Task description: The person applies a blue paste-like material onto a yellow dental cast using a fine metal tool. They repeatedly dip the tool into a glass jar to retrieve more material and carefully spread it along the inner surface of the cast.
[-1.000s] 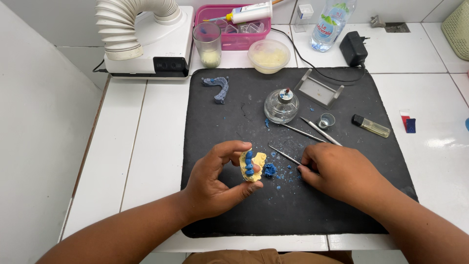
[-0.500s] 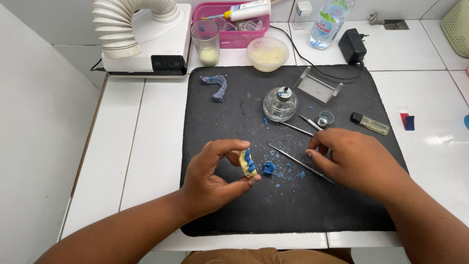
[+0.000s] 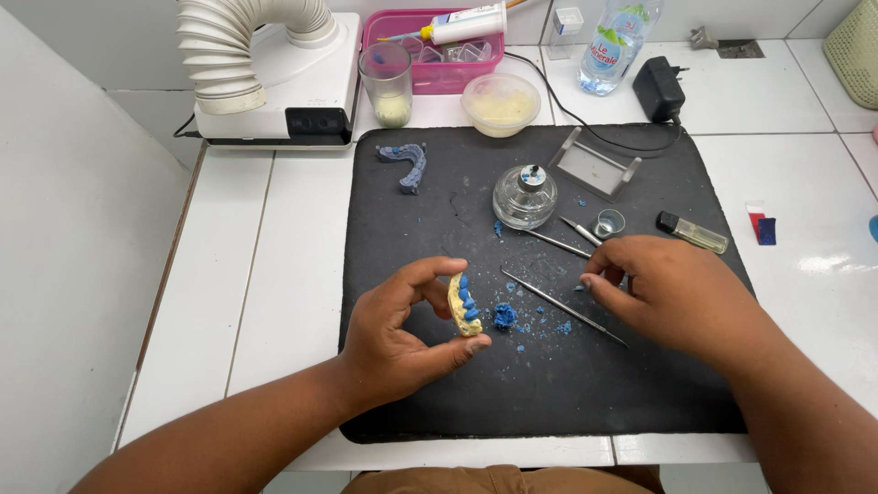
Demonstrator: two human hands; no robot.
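Note:
My left hand [image 3: 393, 338] pinches a small yellow dental cast [image 3: 464, 306] with blue wax teeth between thumb and fingers, just above the black mat [image 3: 430, 229]. A lump of blue wax [image 3: 504, 316] and crumbs lie right beside the cast. My right hand [image 3: 677, 293] hovers low over the mat's right side with curled fingers and nothing in it. Its fingertips are close to a long thin metal instrument [image 3: 549, 300] lying flat on the mat, and two shorter instruments [image 3: 560, 242] lie just beyond.
On the mat: a glass spirit lamp [image 3: 525, 195], a small metal cup [image 3: 608, 222], a lighter [image 3: 692, 233], a metal stand [image 3: 594, 165], a blue-grey impression tray [image 3: 407, 163]. Behind: an extractor with a ribbed hose [image 3: 274, 64], a cup [image 3: 388, 84], a bowl [image 3: 500, 102], a pink basket [image 3: 430, 41], a bottle [image 3: 615, 41].
My right hand has let go of the long instrument, which now lies on the mat, and has drawn back to the right. The left hand has turned the cast more upright.

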